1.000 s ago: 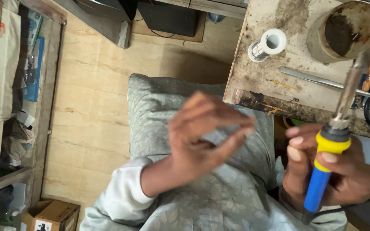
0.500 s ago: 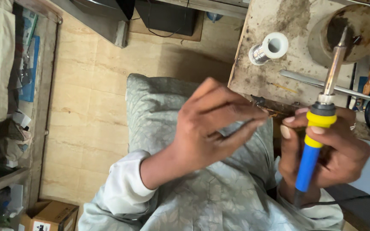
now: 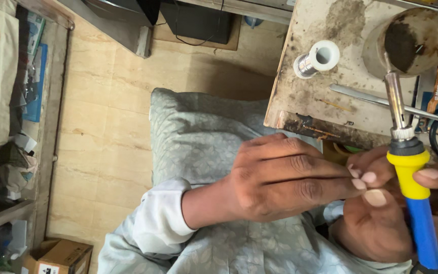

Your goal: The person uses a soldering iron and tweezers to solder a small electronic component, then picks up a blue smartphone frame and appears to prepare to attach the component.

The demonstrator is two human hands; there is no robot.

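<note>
my right hand (image 3: 381,223) is wrapped tight around the soldering iron (image 3: 409,172), tip up by the round tin (image 3: 414,40) on the table (image 3: 305,96). my left hand (image 3: 285,177) pinches its fingers together, touching my right hand's fingers. i cannot tell what they pinch.

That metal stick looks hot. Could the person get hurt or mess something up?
Maybe. The left hand has its fingertips close beside the right hand gripping the soldering iron, so a slip might burn a finger. The iron's tip points at the dirty round tin and could knock it.
</note>
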